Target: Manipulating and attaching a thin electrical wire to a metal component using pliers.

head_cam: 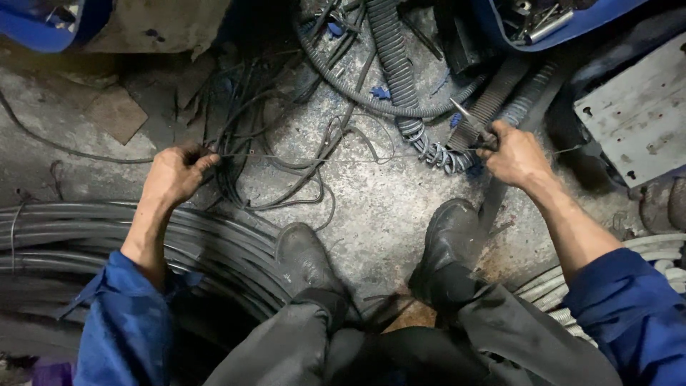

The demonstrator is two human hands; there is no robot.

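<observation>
The left hand [174, 174] is pinching a thin wire [343, 158] stretched taut to the right hand [516, 155], which is gripping pliers [468, 118]; wire is looking uncut

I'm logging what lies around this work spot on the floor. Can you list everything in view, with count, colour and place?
thin wire: one, grey, stretched between both hands
loose cables: a tangle, black, floor centre-left
corrugated hoses: several, grey, top centre
cable coil: one bundle, grey-black, lower left
pale hoses: a few, whitish, right edge
metal plate: one, grey, upper right
tubs: two, blue, top corners
concrete floor: grey, stained
pliers: one, metallic, in right hand
boots: two, black, bottom centre
trousers: grey, bottom
sleeves: two, blue
left hand: pinching wire
right hand: gripping pliers
</observation>
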